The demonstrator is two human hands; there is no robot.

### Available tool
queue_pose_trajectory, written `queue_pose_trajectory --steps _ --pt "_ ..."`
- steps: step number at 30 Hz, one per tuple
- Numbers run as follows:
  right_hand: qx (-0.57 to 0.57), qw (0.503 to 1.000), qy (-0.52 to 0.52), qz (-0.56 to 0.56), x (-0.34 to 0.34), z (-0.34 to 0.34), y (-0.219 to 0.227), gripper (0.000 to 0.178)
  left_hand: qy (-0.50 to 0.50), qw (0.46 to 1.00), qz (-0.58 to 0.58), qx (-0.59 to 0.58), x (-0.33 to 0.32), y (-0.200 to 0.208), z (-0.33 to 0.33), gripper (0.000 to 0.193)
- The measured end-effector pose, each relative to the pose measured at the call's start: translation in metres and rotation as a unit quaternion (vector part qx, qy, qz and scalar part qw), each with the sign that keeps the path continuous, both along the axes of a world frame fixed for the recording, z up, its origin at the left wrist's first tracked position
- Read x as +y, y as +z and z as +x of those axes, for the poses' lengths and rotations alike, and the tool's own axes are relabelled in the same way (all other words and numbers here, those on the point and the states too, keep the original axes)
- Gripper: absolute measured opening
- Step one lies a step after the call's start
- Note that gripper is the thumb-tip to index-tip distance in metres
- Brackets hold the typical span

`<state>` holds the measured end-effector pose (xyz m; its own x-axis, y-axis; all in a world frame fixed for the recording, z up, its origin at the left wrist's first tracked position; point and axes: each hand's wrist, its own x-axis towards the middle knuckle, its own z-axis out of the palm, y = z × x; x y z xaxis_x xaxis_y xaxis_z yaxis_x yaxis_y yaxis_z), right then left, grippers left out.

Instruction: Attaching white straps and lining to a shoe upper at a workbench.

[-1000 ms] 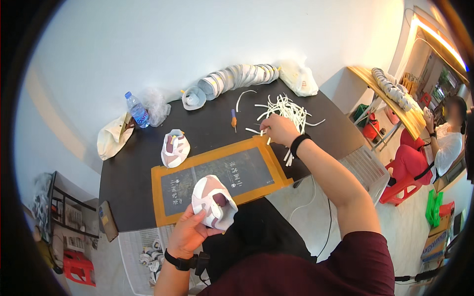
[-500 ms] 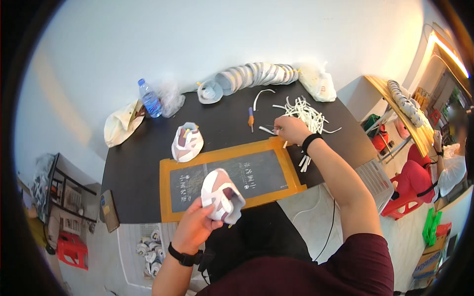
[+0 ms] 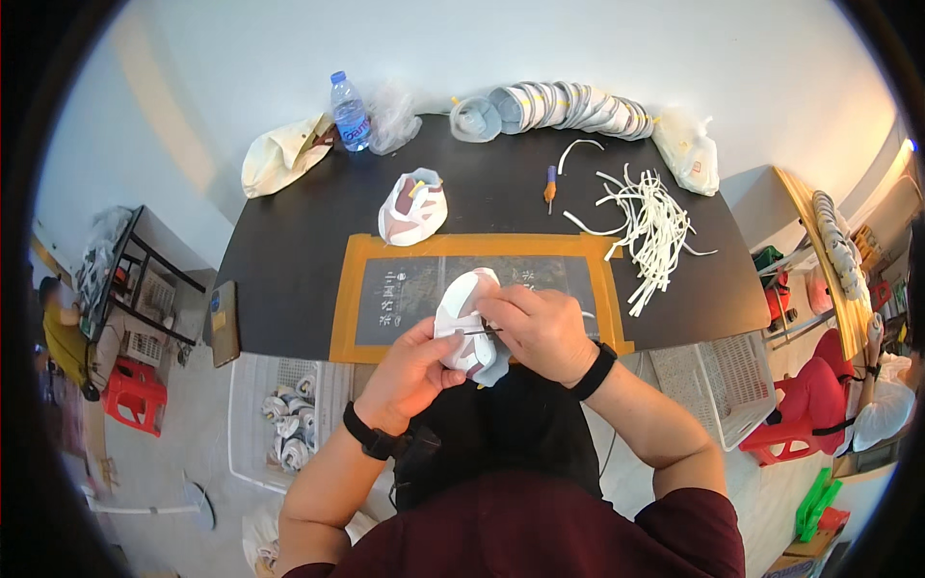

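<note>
My left hand (image 3: 409, 371) is closed around a small white and pink shoe upper (image 3: 453, 306) with a pale grey lining, held above the near edge of the table. Pressed against the upper's opening is my right hand (image 3: 540, 332), its fingers pinched on a thin dark rod-like tool (image 3: 479, 332). Whether a lace is also between those fingers is hidden. A second white and pink shoe upper (image 3: 412, 217) stands on the table beyond my left hand. To the right lies a loose pile of white shoelaces (image 3: 653, 236).
A taped dark panel (image 3: 358, 289) lies under my hands. Farther back are an orange-handled tool (image 3: 550, 188), a row of nested shoe uppers (image 3: 573, 108), a water bottle (image 3: 350, 116) and a cap (image 3: 279, 159). A phone (image 3: 224, 323) sits at the left edge; crates (image 3: 249, 424) stand below.
My right hand has left the shoelace pile and come to the shoe upper in my left hand. The head view has shifted, so the table appears higher.
</note>
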<state>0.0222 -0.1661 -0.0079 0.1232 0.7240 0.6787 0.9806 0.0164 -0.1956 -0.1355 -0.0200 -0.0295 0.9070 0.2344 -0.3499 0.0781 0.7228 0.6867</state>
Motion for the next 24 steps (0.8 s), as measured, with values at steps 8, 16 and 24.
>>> queue_pose_trajectory --steps 8,16,24 --pt "-0.018 0.999 0.02 0.02 -0.004 -0.007 -0.015 0.031 0.015 0.999 0.028 0.0 -0.005 -0.004 -0.004 0.024" --pt "-0.06 0.998 0.034 0.015 -0.007 -0.014 -0.016 0.024 0.034 0.999 0.002 -0.009 -0.01 -0.006 -0.006 0.026" --pt "-0.111 0.993 0.043 0.001 -0.007 -0.014 -0.018 0.029 0.042 0.998 0.038 -0.004 -0.013 -0.007 -0.008 0.024"
